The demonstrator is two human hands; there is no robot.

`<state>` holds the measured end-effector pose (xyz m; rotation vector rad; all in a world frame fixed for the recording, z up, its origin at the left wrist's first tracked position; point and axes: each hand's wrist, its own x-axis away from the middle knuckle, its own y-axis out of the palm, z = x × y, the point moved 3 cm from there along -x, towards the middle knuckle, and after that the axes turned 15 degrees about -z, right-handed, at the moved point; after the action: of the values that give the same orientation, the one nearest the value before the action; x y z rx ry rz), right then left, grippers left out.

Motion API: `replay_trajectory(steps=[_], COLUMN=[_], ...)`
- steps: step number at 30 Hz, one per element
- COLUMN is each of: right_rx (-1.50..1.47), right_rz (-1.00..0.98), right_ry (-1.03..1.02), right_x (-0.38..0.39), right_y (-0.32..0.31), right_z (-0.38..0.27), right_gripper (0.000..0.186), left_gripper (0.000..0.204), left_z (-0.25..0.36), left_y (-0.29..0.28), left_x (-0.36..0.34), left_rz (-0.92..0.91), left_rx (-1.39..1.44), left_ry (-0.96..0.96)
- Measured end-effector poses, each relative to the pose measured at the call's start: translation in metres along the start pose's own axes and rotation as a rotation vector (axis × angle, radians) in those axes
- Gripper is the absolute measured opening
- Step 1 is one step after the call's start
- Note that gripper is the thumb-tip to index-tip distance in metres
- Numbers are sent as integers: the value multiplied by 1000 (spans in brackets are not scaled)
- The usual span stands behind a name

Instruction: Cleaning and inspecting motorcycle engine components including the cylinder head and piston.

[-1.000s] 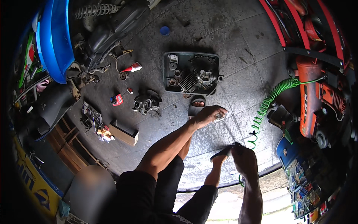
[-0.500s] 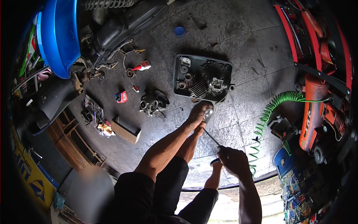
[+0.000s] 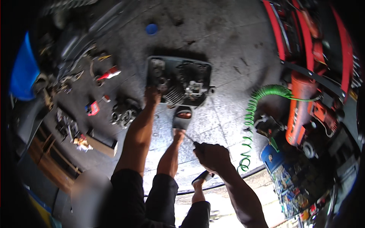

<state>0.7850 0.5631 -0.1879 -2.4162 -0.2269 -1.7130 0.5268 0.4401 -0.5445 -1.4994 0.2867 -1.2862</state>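
My left hand (image 3: 152, 96) reaches to the near left corner of a dark plastic tray (image 3: 179, 59) on the floor. Its fingers are dark and blurred over the parts there, so their grip cannot be made out. Inside the tray are a finned metal engine cylinder (image 3: 174, 95), a pale metal part (image 3: 194, 87) and other greasy pieces. My right hand (image 3: 213, 156) is closed in a fist around the handle of a thin-shafted tool (image 3: 189, 137), which looks like a screwdriver. Its shaft points up and left toward my sandalled foot (image 3: 183, 118), short of the tray.
To the left lie an engine part (image 3: 124, 113), a red-and-white bottle (image 3: 109, 73), a small red box (image 3: 92, 108) and an open carton (image 3: 102, 146). A coiled green air hose (image 3: 249, 117) hangs at the right beside an orange cylinder (image 3: 300, 106). A blue lid (image 3: 151, 29) lies beyond the tray.
My left hand has moved from above my foot, where a metallic piece showed at it, to the tray's left corner. My right hand still grips the tool. The whole view has shifted.
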Motion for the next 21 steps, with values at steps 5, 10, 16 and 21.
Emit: replay_trajectory(steps=[5,10,16,21], right_rx=[88,200,7,-405], right_rz=[-570,-456,-156,-182], right_ry=[258,415,467,55], right_x=[9,24,62,86], right_y=[36,103,72,-20], right_z=[57,136,182,133], right_gripper=[27,31,34,40], left_gripper=[10,40,37,35], left_z=[30,-13,-5,-66], left_y=[-23,-59,-89,-115], left_x=[25,73,144,155], left_rz=[69,-322,-193,-383], left_rx=[176,-1,154,469], left_ry=[179,-208,-137,-362])
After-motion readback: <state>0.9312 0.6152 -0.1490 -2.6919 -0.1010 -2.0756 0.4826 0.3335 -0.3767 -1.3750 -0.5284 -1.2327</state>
